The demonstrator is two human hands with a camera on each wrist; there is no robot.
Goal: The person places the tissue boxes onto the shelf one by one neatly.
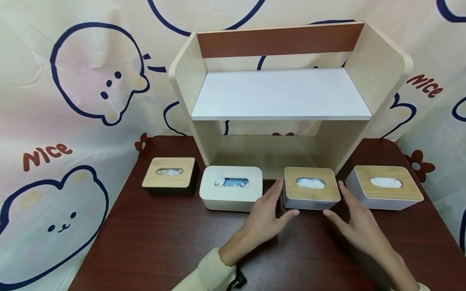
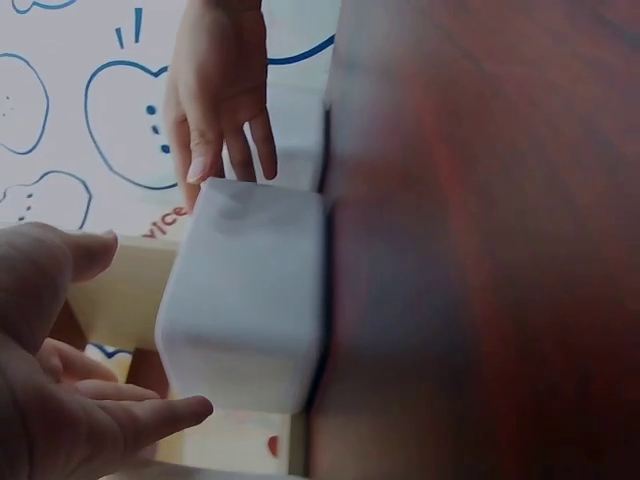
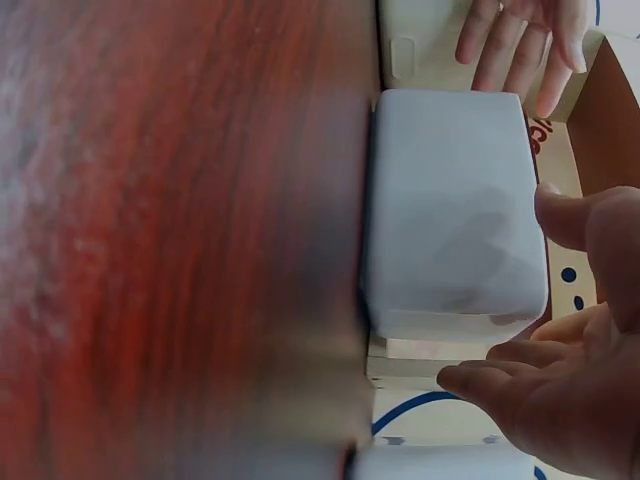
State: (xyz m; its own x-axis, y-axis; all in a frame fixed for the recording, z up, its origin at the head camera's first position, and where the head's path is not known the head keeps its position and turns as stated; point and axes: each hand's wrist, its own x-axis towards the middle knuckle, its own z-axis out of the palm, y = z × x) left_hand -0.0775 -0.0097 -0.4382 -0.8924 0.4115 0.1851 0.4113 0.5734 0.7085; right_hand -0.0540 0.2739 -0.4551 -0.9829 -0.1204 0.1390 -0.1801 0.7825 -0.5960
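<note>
A white tissue box with a wood-coloured lid stands on the table between both hands, tissue showing in its oval slot. Beside its left side, the left hand has straight fingers and a spread thumb. The right hand flanks the right side in the same way, thumb near the front corner. The left wrist view shows the plain side of this box with fingertips close to it. From the right wrist, the box sits flat on the table, and neither hand curls round it.
A two-level shelf unit stands behind the boxes. Left of the hands are an all-white tissue box and a dark one with a wooden lid. Another wood-lidded white box is close by the right hand. Dark wooden table lies in front.
</note>
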